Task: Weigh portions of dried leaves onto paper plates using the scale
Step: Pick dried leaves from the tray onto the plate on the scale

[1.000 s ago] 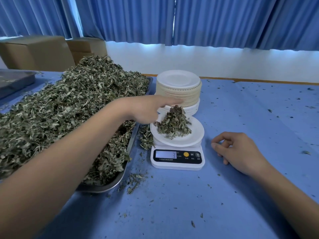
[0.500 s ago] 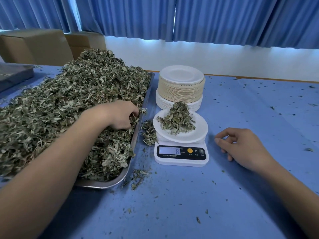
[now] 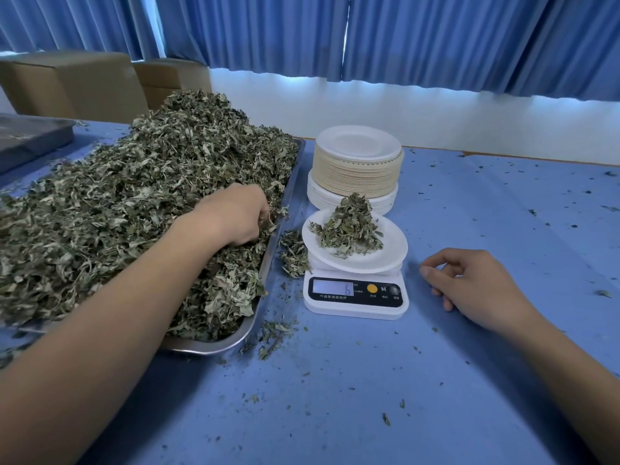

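A white scale (image 3: 355,297) stands mid-table with a white paper plate (image 3: 385,253) on it. On the plate lies a small heap of dried leaves (image 3: 349,226). Left of it, a metal tray (image 3: 268,260) carries a big mound of dried leaves (image 3: 134,203). My left hand (image 3: 235,213) is dug into that mound near the tray's right rim, its fingers curled into the leaves. My right hand (image 3: 476,283) rests on the blue table right of the scale, loosely curled and holding nothing.
A tall stack of paper plates (image 3: 357,169) stands just behind the scale. Spilled leaves (image 3: 293,253) lie between tray and scale. Cardboard boxes (image 3: 73,85) and a second grey tray (image 3: 30,139) are at the far left. Leaf crumbs dot the blue tabletop (image 3: 335,397).
My left hand left the plate, where it dropped leaves, and went back into the tray's mound. The right hand stayed put.
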### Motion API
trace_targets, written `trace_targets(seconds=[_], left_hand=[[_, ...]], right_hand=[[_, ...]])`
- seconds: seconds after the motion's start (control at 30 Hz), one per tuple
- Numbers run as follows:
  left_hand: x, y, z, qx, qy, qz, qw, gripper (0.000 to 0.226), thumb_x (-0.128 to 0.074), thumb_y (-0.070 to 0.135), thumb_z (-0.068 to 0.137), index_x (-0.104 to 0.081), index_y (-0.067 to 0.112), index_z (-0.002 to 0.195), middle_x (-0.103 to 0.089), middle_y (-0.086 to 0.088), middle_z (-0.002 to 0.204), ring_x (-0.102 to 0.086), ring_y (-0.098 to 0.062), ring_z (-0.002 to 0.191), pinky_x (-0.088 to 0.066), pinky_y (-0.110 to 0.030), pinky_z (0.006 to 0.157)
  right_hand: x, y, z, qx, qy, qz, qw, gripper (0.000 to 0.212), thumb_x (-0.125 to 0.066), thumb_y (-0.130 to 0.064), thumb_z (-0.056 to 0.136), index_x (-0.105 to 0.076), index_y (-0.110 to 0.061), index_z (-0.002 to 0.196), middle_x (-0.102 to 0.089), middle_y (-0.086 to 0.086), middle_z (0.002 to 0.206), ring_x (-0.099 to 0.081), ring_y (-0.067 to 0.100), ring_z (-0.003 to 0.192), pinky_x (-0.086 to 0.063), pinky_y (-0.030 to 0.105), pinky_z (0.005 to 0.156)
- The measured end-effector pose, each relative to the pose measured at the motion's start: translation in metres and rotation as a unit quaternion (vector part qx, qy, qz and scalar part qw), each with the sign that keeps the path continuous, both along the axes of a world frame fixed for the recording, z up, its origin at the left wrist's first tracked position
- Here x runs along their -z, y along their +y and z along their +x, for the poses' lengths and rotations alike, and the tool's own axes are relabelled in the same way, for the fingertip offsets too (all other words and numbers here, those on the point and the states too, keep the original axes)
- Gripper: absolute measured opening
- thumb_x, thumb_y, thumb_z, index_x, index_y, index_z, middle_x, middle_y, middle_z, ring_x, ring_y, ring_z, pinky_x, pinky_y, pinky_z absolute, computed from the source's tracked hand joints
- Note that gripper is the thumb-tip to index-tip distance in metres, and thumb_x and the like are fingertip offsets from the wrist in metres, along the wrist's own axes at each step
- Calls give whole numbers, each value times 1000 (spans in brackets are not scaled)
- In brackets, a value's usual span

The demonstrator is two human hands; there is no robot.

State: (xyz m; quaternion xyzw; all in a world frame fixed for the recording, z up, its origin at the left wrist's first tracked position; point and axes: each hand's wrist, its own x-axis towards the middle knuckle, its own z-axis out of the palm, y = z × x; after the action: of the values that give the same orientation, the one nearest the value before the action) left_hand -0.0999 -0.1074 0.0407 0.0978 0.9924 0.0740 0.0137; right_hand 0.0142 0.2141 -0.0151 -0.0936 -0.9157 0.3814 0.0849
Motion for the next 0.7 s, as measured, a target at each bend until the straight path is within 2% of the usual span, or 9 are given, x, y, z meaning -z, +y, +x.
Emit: trace_targets(seconds=[0.07, 0.13, 0.17, 0.27, 0.47, 0.6, 0.7], left_hand=[[-6, 0, 2, -21, 44, 4, 999, 23, -71, 4, 87, -71, 26, 91, -66, -2, 95, -62, -25, 78, -56, -45, 84], [-14, -2, 3, -39, 101, 13, 994, 22, -75, 10, 86, -67, 29, 78, -67, 3, 92, -62, -22, 79, -53, -48, 87], [-17, -2, 4, -42, 129, 19, 991, 23, -76, 11, 86, -67, 29, 75, -68, 3, 92, -63, -23, 80, -53, -47, 84], [-22, 2, 6, -45, 164, 28, 985, 22, -73, 10, 86, -68, 29, 77, -67, 0, 93, -65, -28, 85, -44, -38, 70], [-30, 5, 13, -45, 205, 20, 977, 27, -66, -1, 81, -67, 26, 79, -66, -2, 83, -62, -30, 84, -40, -39, 75], [-34, 5, 16, -34, 248, 86, 964, 25, -67, 5, 84, -66, 30, 79, -65, 3, 91, -60, -27, 81, -44, -37, 67], [-38, 7, 19, -7, 254, 159, 954, 22, -69, 9, 85, -68, 30, 80, -68, 6, 86, -64, -24, 81, -55, -40, 73]], right_hand=[[0, 0, 0, -1, 0, 4, 1000, 13, -68, -21, 95, -73, -20, 83, -68, 0, 58, -57, 11, 41, -37, 10, 40], [-1, 0, 0, -2, 0, 7, 1000, 13, -68, -22, 95, -73, -20, 83, -68, 0, 58, -57, 10, 41, -38, 9, 40], [-1, 0, 0, -3, 0, 8, 1000, 13, -68, -22, 95, -73, -21, 83, -68, -1, 58, -58, 10, 41, -38, 9, 41], [0, 0, -1, -5, 1, 16, 1000, 13, -68, -23, 95, -72, -22, 83, -68, -1, 59, -59, 11, 42, -38, 9, 41], [0, 1, -1, -5, 4, 5, 1000, 13, -68, -23, 95, -72, -22, 83, -68, -1, 59, -58, 10, 41, -38, 9, 41], [1, 1, -1, -6, 4, 6, 1000, 13, -68, -23, 95, -72, -22, 82, -68, -1, 59, -58, 10, 41, -39, 9, 41], [1, 1, -1, -9, 4, 7, 1000, 14, -68, -22, 95, -72, -22, 82, -68, -1, 59, -58, 10, 41, -39, 10, 41]])
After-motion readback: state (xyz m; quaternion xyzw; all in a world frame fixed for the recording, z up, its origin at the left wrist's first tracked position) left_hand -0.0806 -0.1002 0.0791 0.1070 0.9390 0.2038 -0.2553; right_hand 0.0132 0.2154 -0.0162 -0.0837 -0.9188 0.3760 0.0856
